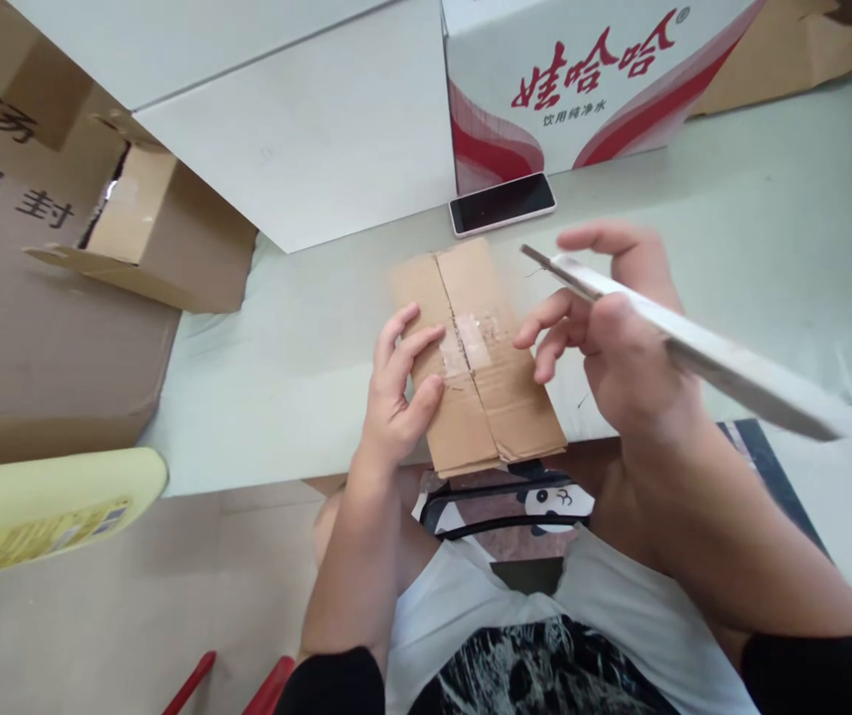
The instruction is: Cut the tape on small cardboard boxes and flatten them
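Observation:
A small flat cardboard box (pixel 500 397) lies at the front of the table, its near end reaching the table edge. Clear tape (pixel 473 341) crosses the seam down its middle. My left hand (pixel 400 392) grips the box's left side, thumb and two fingertips on the top face; the other fingers are hidden. Above the box's right side, my right hand (pixel 620 338) is closed around a slim white utility knife (pixel 724 367), blurred, its narrow dark tip pointing up and left. The lower fingers of that hand hang close to the box; I cannot tell whether they touch.
A phone (pixel 502 204) lies beyond the box, before a red-and-white water carton (pixel 582 89). A large white box (pixel 307 139) stands at the back left. An opened small carton (pixel 173 223), a big brown carton (pixel 46 338) and a yellow container (pixel 54 506) are on the left.

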Tool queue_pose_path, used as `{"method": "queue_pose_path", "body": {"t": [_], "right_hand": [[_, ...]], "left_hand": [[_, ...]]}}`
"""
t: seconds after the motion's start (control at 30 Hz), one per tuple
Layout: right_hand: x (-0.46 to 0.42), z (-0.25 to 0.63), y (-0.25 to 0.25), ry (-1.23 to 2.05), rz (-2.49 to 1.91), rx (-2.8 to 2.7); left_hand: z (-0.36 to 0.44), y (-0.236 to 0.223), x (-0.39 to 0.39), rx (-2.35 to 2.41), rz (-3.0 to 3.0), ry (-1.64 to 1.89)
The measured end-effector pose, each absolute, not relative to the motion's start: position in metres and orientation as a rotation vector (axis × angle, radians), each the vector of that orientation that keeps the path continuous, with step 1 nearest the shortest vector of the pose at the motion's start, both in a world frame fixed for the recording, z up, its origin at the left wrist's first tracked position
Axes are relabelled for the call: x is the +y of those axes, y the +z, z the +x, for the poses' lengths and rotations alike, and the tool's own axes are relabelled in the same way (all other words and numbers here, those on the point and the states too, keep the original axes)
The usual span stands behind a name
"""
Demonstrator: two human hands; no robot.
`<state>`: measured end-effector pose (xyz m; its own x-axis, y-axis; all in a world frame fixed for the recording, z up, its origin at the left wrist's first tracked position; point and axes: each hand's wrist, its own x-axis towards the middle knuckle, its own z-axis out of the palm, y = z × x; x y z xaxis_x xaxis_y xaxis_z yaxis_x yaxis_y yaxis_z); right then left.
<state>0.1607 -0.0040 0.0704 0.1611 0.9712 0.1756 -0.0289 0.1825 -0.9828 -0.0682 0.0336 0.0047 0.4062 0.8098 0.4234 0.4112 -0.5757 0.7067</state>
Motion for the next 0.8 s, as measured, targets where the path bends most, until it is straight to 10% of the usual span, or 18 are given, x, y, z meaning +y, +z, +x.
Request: {"method": "queue_pose_path", "body": {"t": [0.8], "right_hand": [[0.001, 0.143, 0.078, 0.513, -1.645, -1.764]], "left_hand": [[-0.044, 0.006, 0.015, 1.126, 2.145, 1.155]]}}
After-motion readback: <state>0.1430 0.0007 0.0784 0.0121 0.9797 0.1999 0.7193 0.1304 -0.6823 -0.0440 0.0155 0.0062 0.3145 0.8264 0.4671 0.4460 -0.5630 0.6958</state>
